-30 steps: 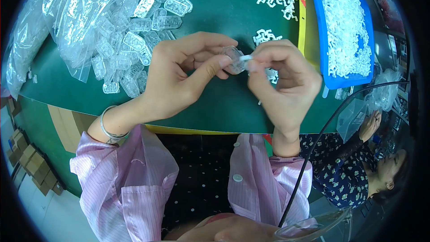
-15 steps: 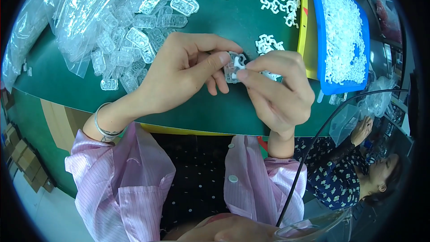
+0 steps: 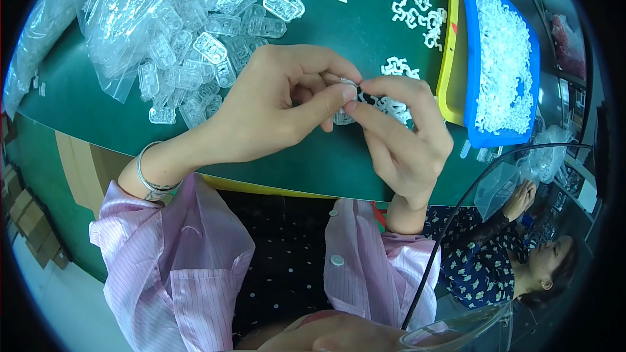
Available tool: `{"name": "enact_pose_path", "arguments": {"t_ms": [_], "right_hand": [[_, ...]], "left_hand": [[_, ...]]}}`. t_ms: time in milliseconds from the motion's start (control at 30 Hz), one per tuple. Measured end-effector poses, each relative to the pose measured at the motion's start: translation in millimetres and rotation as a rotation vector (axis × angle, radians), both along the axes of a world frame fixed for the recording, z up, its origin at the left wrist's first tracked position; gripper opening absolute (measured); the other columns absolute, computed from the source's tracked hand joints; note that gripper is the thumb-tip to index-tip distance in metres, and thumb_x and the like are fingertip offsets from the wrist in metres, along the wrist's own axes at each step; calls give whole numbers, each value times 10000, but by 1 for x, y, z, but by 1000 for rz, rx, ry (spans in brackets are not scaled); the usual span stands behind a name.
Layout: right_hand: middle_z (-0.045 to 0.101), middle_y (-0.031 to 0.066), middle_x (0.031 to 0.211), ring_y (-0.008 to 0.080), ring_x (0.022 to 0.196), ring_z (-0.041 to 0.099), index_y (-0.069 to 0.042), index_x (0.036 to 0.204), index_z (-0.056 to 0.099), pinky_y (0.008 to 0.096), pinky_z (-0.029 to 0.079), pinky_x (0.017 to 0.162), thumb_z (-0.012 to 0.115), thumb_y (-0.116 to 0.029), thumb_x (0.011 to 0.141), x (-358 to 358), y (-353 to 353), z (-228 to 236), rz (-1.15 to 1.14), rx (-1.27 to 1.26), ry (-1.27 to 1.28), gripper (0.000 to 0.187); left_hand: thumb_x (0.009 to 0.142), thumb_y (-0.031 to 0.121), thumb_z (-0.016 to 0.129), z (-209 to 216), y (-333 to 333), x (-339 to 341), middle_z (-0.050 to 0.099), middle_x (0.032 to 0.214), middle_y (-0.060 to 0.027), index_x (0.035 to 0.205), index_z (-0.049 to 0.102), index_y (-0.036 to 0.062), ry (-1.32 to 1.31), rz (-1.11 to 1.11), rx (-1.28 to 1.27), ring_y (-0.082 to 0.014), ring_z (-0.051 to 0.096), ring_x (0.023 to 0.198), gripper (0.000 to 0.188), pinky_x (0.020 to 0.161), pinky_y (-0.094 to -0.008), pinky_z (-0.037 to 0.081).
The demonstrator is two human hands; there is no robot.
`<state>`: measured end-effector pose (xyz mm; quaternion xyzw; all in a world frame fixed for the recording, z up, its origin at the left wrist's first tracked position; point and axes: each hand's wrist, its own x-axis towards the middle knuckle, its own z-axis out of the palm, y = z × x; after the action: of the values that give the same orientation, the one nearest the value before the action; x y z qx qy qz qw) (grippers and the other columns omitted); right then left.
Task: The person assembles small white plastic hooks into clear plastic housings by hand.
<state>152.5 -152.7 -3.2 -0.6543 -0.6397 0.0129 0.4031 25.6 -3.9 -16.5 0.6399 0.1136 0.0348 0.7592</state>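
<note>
Left hand (image 3: pixel 297 94): pinching a clear part (image 3: pixel 343 118) between thumb and fingers.
Right hand (image 3: pixel 405 132): touching the part's edge; whether gripping, cannot tell.
Clear part: sitting between the hands, partly hidden.
Fingertip work: seemingly fitting; next move probably calling for steady left support, gentle right pressure.
White clips (image 3: pixel 394 65): lying beyond the right hand.

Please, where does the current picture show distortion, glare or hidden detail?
Head view: the green table has a curved edge, corners are black; head view: white glare streaks the plastic bag; head view: the left hand and right hand partly hide the clear piece.
</note>
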Motion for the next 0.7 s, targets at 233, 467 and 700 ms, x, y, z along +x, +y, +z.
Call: {"name": "enact_pose_path", "arguments": {"t_ms": [233,467,700], "right_hand": [[610,91,845,87,688,584,39,938,611,178,477,543,657,63,788,-13,-1,2,-172,-97,767,158],[600,44,753,57,654,581,19,876,604,176,441,543,635,54,822,-12,-7,-9,-223,-170,827,72],[564,45,745,78,589,523,5,845,594,205,405,520,652,71,779,-17,0,-5,-226,-152,904,111]], "left_hand": [[902,18,575,-4,-8,1,638,877,-77,1100,593,-57,-98,137,-5,-91,616,788,213,596,-192,471],[893,-18,569,-8,-16,0,635,872,-87,1079,608,-59,-121,139,83,-105,613,760,194,588,-198,465],[893,-16,568,-1,-13,0,635,890,-107,1088,595,-68,-50,156,-64,-104,609,746,203,593,-204,475]]}}
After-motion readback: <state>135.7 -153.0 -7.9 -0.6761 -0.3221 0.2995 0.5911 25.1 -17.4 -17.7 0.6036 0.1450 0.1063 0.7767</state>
